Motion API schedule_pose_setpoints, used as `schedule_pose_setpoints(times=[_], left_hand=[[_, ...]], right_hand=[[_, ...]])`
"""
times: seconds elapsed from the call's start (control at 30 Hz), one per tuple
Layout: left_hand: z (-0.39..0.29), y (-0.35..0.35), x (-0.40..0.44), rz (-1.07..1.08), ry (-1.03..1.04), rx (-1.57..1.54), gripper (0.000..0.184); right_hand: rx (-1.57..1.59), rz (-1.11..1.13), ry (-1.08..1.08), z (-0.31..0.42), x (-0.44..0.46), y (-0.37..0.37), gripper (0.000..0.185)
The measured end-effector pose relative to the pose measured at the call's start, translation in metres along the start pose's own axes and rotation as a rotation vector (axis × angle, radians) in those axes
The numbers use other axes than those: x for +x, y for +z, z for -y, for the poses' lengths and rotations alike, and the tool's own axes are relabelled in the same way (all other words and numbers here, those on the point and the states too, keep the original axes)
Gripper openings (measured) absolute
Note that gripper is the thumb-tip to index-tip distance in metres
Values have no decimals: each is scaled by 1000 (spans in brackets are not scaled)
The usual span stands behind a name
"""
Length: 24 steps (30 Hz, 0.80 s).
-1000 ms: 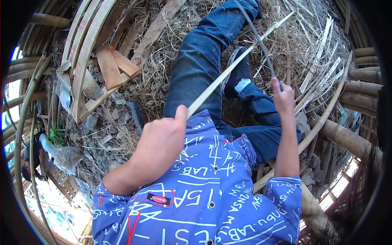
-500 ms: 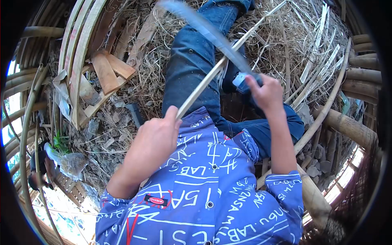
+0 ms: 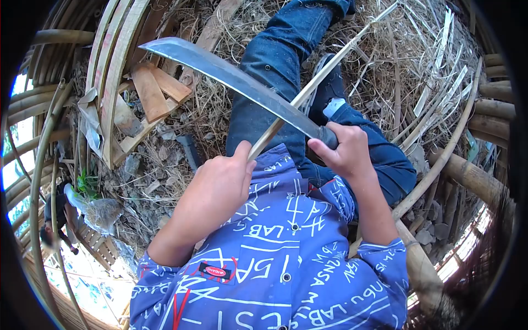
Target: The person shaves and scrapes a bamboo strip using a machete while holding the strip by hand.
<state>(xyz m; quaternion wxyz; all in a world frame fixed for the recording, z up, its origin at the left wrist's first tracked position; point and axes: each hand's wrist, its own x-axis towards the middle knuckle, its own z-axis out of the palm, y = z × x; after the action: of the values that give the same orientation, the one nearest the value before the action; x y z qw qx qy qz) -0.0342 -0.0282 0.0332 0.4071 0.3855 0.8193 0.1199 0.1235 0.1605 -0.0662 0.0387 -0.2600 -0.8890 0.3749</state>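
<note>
My left hand [image 3: 217, 181] is closed around the near end of a long, pale bamboo strip [image 3: 324, 73], which slants away to the upper right over my jeans. In my right hand [image 3: 349, 148] is the dark handle of a machete [image 3: 220, 69]. Its broad grey blade points to the upper left and crosses the strip a short way beyond my left hand. Blade and strip meet at the crossing, with part of the strip hidden there. My left fingertips are partly hidden behind the hand.
Cut wood pieces [image 3: 148, 93] and long planks [image 3: 115, 71] lie at the left. Dry shavings [image 3: 379, 77] cover the ground around my legs. A dark tool handle [image 3: 188, 151] rests left of my knee. Bamboo poles [image 3: 473, 176] stand at the right. Another person [image 3: 58, 214] is at the far left.
The machete has come nearer to my body along the strip, and its blade lies flatter across the view. My right hand has moved down with it. My left hand keeps its hold.
</note>
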Motion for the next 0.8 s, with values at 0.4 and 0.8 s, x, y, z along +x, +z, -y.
schedule_pose_setpoints(times=[0.4, 0.8], left_hand=[[17, 5, 1, 69, 24, -321, 18], [20, 14, 3, 179, 34, -470, 20]], right_hand=[[-73, 12, 23, -25, 10, 0, 65], [-201, -138, -4, -48, -13, 4, 64]])
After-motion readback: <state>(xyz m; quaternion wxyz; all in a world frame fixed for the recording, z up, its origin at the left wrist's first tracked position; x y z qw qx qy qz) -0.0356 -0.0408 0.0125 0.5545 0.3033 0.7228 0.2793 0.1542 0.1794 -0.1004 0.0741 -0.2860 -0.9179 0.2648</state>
